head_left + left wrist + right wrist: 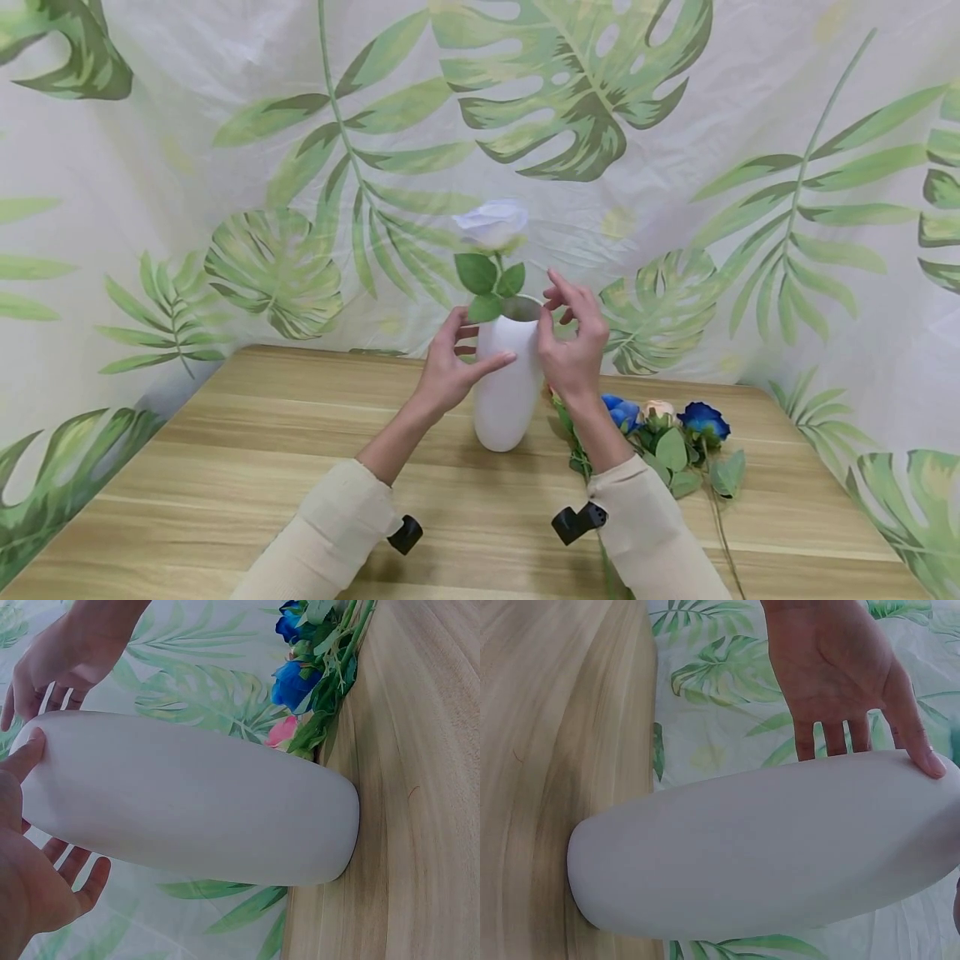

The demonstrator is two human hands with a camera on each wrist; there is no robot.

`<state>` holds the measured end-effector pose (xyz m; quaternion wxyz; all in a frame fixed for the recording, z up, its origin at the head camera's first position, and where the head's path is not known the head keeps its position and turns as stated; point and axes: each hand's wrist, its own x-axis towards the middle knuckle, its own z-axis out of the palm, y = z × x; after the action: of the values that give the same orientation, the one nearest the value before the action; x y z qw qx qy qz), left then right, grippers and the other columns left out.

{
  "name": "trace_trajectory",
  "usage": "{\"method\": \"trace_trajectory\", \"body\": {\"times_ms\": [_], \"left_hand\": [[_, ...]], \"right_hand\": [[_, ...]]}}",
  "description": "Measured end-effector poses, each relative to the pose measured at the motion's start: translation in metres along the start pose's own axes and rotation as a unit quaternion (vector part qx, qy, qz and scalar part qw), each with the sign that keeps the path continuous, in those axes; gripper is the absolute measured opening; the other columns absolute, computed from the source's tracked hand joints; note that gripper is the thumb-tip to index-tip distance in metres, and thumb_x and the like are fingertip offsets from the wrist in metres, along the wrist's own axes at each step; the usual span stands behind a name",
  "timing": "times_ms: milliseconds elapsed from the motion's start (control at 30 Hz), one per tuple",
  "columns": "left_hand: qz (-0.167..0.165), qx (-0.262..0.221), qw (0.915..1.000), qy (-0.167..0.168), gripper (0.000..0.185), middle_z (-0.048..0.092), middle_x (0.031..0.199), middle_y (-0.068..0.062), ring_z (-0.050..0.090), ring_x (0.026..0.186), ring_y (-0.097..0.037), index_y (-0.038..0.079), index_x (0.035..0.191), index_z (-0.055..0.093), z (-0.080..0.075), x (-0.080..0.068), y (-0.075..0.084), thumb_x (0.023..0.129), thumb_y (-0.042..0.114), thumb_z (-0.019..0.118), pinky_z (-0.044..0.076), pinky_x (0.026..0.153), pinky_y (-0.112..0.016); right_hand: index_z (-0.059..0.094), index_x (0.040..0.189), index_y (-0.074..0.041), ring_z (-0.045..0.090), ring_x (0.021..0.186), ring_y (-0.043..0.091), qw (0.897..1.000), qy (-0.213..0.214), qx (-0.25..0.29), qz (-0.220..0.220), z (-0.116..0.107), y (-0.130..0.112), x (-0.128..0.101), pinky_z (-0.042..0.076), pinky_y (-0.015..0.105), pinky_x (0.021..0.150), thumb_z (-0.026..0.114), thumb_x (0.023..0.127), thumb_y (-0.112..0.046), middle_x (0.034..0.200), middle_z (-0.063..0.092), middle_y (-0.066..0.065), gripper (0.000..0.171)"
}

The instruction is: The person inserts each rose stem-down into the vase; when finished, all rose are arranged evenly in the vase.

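A tall white vase [506, 392] stands upright on the wooden table, with a white rose [492, 223] rising from its mouth. Green leaves on the rose's stem hang at the left of the rim. My left hand [450, 367] holds the vase's upper left side, thumb across the front and fingers behind, as the right wrist view also shows. At the right of the rim is my right hand [576, 342], its thumb by the vase's edge and its fingers raised and loosely bent. The lower stem is hidden inside the vase.
Right of the vase lie several artificial flowers, among them a dark blue rose [703, 421], a peach rose [658, 410] and a pink bloom [282, 733]. Their stems stretch toward the table's front. A leaf-patterned cloth [405, 183] hangs behind the wooden table [247, 433].
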<state>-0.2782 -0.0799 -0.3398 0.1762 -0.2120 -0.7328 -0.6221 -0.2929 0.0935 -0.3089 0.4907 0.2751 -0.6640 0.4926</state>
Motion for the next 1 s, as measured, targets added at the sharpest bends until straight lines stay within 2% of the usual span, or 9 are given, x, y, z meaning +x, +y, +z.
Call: {"method": "trace_trajectory", "body": {"times_ms": [167, 300, 400, 533, 667, 800, 867, 1000], "left_hand": [[-0.009, 0.003, 1.0, 0.001, 0.071, 0.06, 0.135, -0.017, 0.058, 0.125, -0.035, 0.005, 0.144, 0.05, 0.0, -0.001, 0.001, 0.084, 0.013, 0.086, 0.051, 0.1, -0.052], [-0.021, 0.004, 0.9998, 0.003, 0.066, 0.059, 0.137, -0.018, 0.057, 0.127, -0.035, 0.001, 0.138, 0.051, 0.0, -0.001, 0.001, 0.084, 0.014, 0.085, 0.051, 0.101, -0.051], [-0.027, 0.008, 0.9996, 0.003, 0.065, 0.059, 0.138, -0.018, 0.057, 0.128, -0.034, 0.001, 0.137, 0.051, 0.0, -0.001, 0.0, 0.084, 0.015, 0.085, 0.051, 0.102, -0.05], [-0.025, 0.008, 0.9997, 0.002, 0.065, 0.058, 0.139, -0.018, 0.057, 0.128, -0.035, 0.001, 0.137, 0.051, 0.0, 0.0, 0.0, 0.083, 0.016, 0.085, 0.051, 0.102, -0.05], [-0.025, 0.001, 0.9997, 0.003, 0.065, 0.058, 0.139, -0.019, 0.056, 0.129, -0.036, 0.0, 0.137, 0.051, 0.0, -0.001, 0.001, 0.083, 0.015, 0.085, 0.05, 0.102, -0.052], [-0.028, -0.003, 0.9996, 0.001, 0.065, 0.058, 0.139, -0.019, 0.056, 0.129, -0.036, 0.0, 0.136, 0.051, 0.001, -0.001, 0.001, 0.083, 0.016, 0.085, 0.049, 0.102, -0.052], [-0.03, -0.004, 0.9996, 0.001, 0.064, 0.058, 0.139, -0.018, 0.056, 0.129, -0.035, 0.001, 0.136, 0.051, 0.001, -0.001, 0.001, 0.084, 0.016, 0.084, 0.049, 0.103, -0.052], [-0.034, -0.004, 0.9994, 0.004, 0.063, 0.058, 0.139, -0.017, 0.056, 0.129, -0.034, 0.001, 0.136, 0.051, 0.002, -0.001, 0.0, 0.084, 0.016, 0.084, 0.049, 0.103, -0.051]], "right_hand": [[0.07, 0.127, 0.004, 0.065, 0.087, 0.032, 0.999, 0.004, 0.019, 0.028, -0.005, -0.002, -0.001, 0.048, 0.033, 0.072, 0.064, 0.087, 0.015, 0.097, 0.069, 0.021, 0.042], [0.071, 0.124, 0.005, 0.064, 0.088, 0.022, 0.997, -0.008, 0.04, 0.059, -0.012, -0.003, -0.002, 0.048, 0.025, 0.073, 0.064, 0.088, 0.014, 0.096, 0.069, 0.023, 0.038], [0.072, 0.12, 0.007, 0.063, 0.089, 0.016, 0.994, -0.027, 0.05, 0.091, -0.021, -0.002, -0.003, 0.049, 0.021, 0.073, 0.064, 0.089, 0.013, 0.094, 0.068, 0.024, 0.033], [0.072, 0.117, 0.008, 0.064, 0.086, 0.011, 0.986, -0.076, 0.029, 0.147, -0.038, 0.004, -0.006, 0.051, 0.018, 0.069, 0.066, 0.088, 0.013, 0.094, 0.069, 0.025, 0.029], [0.073, 0.119, 0.005, 0.07, 0.089, 0.016, 0.964, -0.158, -0.027, 0.214, -0.059, 0.016, -0.016, 0.053, 0.02, 0.07, 0.068, 0.091, 0.009, 0.1, 0.074, 0.023, 0.029], [0.072, 0.122, 0.004, 0.074, 0.092, 0.029, 0.936, -0.238, -0.069, 0.248, -0.078, 0.027, -0.031, 0.057, 0.026, 0.075, 0.069, 0.094, 0.003, 0.102, 0.075, 0.021, 0.028], [0.071, 0.123, 0.005, 0.074, 0.092, 0.033, 0.928, -0.263, -0.081, 0.252, -0.086, 0.031, -0.04, 0.06, 0.032, 0.076, 0.07, 0.094, 0.003, 0.102, 0.076, 0.022, 0.03], [0.069, 0.126, 0.004, 0.074, 0.088, 0.031, 0.914, -0.291, -0.1, 0.263, -0.096, 0.04, -0.056, 0.061, 0.039, 0.077, 0.071, 0.091, 0.005, 0.099, 0.076, 0.021, 0.036]]}}
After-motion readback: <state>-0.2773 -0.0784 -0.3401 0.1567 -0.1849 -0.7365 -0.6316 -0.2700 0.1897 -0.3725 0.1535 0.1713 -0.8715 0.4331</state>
